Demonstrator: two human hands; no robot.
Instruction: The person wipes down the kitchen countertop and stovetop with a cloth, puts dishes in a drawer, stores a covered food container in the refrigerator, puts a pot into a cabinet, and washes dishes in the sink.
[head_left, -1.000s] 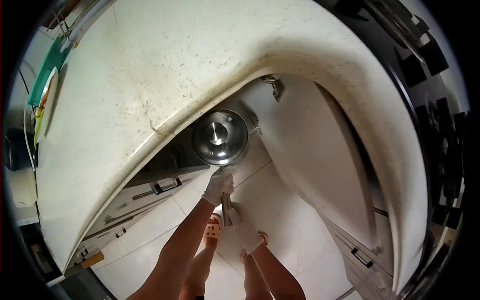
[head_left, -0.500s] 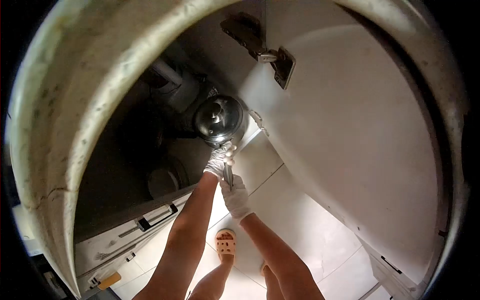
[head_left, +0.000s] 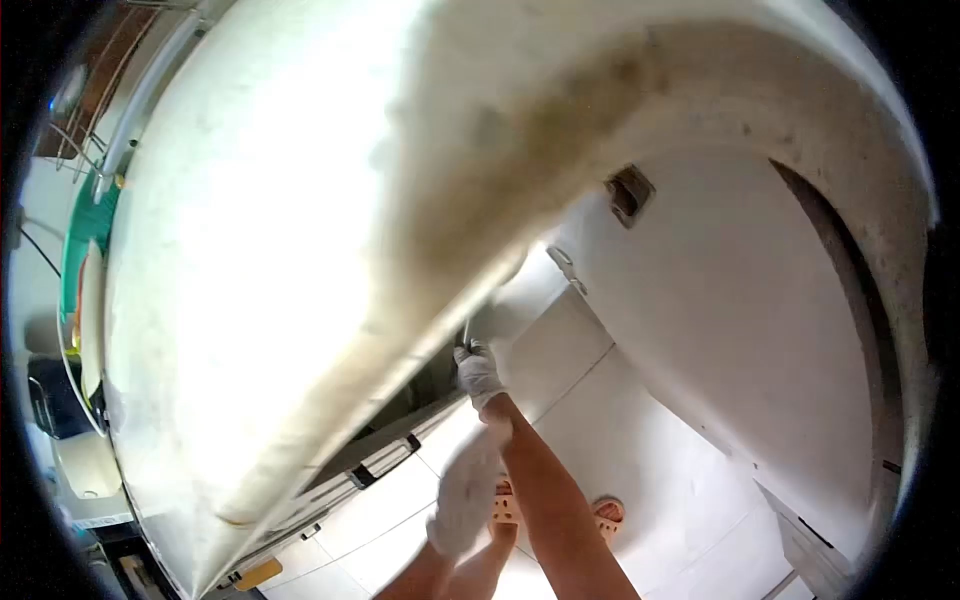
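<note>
My right hand [head_left: 479, 370], in a white glove, is closed round the dark handle [head_left: 464, 345] of a lidded metal pan, just below the edge of the pale countertop [head_left: 300, 250]. The countertop hides nearly all of the pan. Lower and nearer to me is my left hand [head_left: 468, 492], also gloved in white. It is smeared by motion, so its fingers cannot be made out. It overlaps my right forearm and is apart from the pan handle.
A white cabinet door [head_left: 740, 330] stands open on the right, with a metal hinge [head_left: 630, 195] near its top. Drawer fronts with a black handle [head_left: 385, 460] lie below the countertop. Green and white kitchenware [head_left: 90, 230] stands at the far left. Tiles [head_left: 570, 440] cover the floor.
The left hand has left the pan and drawn back towards me. The right hand has stayed on the handle. The view has shifted, so the countertop now covers the cabinet inside.
</note>
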